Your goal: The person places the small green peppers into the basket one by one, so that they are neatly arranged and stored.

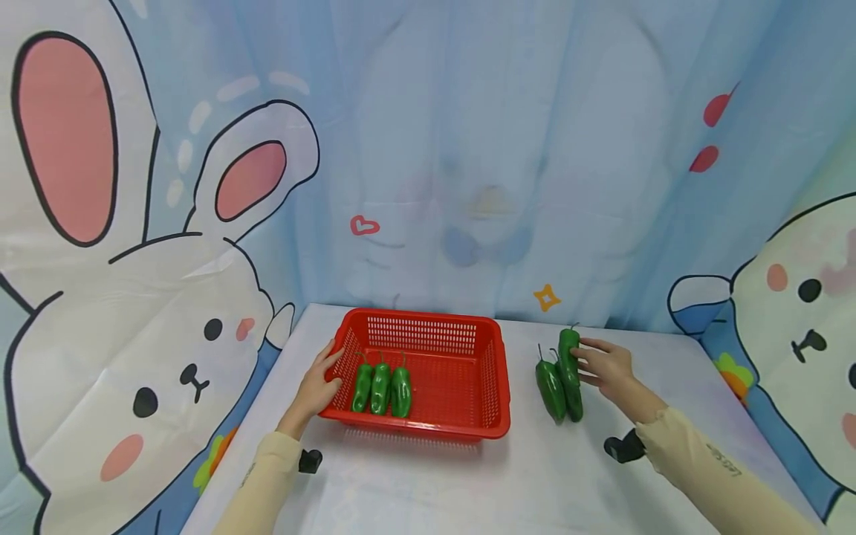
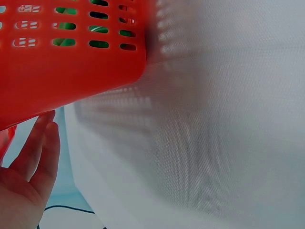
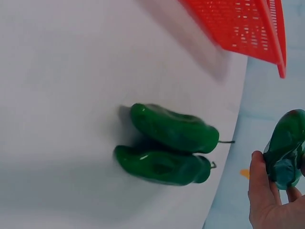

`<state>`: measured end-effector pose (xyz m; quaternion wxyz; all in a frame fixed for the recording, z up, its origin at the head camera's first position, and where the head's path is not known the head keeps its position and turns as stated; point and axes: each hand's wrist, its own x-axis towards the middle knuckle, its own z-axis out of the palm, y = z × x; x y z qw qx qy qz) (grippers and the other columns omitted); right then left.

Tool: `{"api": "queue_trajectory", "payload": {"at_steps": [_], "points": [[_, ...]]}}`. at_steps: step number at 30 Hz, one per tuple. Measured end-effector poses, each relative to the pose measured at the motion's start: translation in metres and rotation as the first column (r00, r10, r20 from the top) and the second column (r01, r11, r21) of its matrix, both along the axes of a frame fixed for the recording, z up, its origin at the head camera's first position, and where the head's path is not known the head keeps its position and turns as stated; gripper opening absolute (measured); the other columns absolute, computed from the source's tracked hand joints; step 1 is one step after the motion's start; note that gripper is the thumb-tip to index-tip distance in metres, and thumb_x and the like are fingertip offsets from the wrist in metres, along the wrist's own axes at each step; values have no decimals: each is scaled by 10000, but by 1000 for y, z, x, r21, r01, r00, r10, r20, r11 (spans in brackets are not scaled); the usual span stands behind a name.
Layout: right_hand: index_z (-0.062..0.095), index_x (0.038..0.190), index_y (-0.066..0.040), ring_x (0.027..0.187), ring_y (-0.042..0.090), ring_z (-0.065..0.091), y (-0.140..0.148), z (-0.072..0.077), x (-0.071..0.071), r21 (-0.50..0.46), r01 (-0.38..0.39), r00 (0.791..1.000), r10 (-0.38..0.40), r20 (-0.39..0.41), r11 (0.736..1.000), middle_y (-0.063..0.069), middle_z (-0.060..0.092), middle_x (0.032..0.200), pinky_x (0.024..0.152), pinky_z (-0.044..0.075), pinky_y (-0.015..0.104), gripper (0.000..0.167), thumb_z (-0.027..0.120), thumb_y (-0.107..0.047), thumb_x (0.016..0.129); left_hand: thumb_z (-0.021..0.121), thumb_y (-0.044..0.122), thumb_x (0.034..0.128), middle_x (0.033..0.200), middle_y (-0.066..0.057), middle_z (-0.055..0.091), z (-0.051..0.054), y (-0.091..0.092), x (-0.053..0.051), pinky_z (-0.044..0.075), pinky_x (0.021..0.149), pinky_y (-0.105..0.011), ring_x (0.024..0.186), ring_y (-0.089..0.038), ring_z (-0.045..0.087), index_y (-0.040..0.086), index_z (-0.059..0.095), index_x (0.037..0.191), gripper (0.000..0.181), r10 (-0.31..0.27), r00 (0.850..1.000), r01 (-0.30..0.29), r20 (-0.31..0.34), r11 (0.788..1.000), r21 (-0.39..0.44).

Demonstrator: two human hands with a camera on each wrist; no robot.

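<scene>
In the head view, my left hand (image 1: 314, 388) rests against the left rim of a red basket (image 1: 441, 429); the left wrist view shows its fingers (image 2: 47, 152) nearly straight beside the basket wall (image 2: 71, 71). Three green peppers (image 1: 380, 388) lie side by side in the basket's left part. My right hand (image 1: 607, 368) holds a green pepper (image 1: 569, 343) above two others (image 1: 550, 390) on the table. The right wrist view shows the held pepper (image 3: 285, 148) between thumb and fingers, and both lower peppers (image 3: 174, 129) lying next to each other.
A white-covered table (image 1: 414, 490) stands before a blue curtain (image 1: 575, 148) printed with cartoon animals. The basket is to the left of the loose peppers. Dark objects (image 1: 625, 446) show below each wrist.
</scene>
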<state>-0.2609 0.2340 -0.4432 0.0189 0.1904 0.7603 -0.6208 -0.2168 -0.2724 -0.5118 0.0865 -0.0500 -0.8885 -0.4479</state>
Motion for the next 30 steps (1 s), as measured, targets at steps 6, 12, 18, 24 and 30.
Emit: {"api": "queue_trajectory", "payload": {"at_steps": [6, 12, 18, 24, 30], "points": [[423, 1446, 68, 959, 223, 658, -18, 8, 3, 0, -43, 999, 43, -14, 999, 237, 606, 1225, 872, 528, 463, 557, 615, -82, 944, 534, -54, 853, 1625, -96, 222, 0, -1, -2, 415, 967, -506, 1460, -338, 244, 11, 435, 1476, 633, 4, 1000, -4, 27, 1000, 13], [443, 1437, 60, 827, 118, 655, -35, 13, 4, -15, -100, 995, 99, -27, 995, 87, 658, 1042, 855, 534, 458, 563, 644, -90, 932, 526, -49, 849, 1627, -102, 214, 1, 0, -2, 433, 945, -497, 1456, -356, 247, 9, 430, 1478, 638, 2, 999, -2, 33, 1000, 6], [463, 1431, 45, 880, 153, 669, -52, 14, 1, -2, -152, 988, 152, -42, 988, 100, 674, 1060, 830, 548, 431, 559, 654, -106, 928, 530, -51, 853, 1622, -115, 225, 3, 1, -1, 464, 921, -508, 1445, -375, 265, 6, 442, 1470, 626, 8, 1000, -8, 28, 1000, 8], [477, 1412, 53, 915, 223, 682, -74, 17, 1, -32, -181, 982, 179, -58, 983, 159, 677, 1099, 860, 531, 481, 535, 648, -73, 922, 537, -58, 843, 1617, -124, 234, 1, 1, 0, 410, 982, -526, 1453, -373, 247, -8, 450, 1460, 625, 3, 1000, -3, 9, 1000, 13], [476, 1414, 52, 858, 189, 693, -96, 22, 1, -49, -224, 972, 220, -81, 973, 203, 667, 1142, 837, 545, 457, 527, 637, -71, 927, 541, -70, 839, 1617, -128, 233, 1, 1, -1, 340, 1051, -541, 1466, -357, 215, -14, 447, 1459, 629, 0, 1000, 0, -4, 1000, 27]]}}
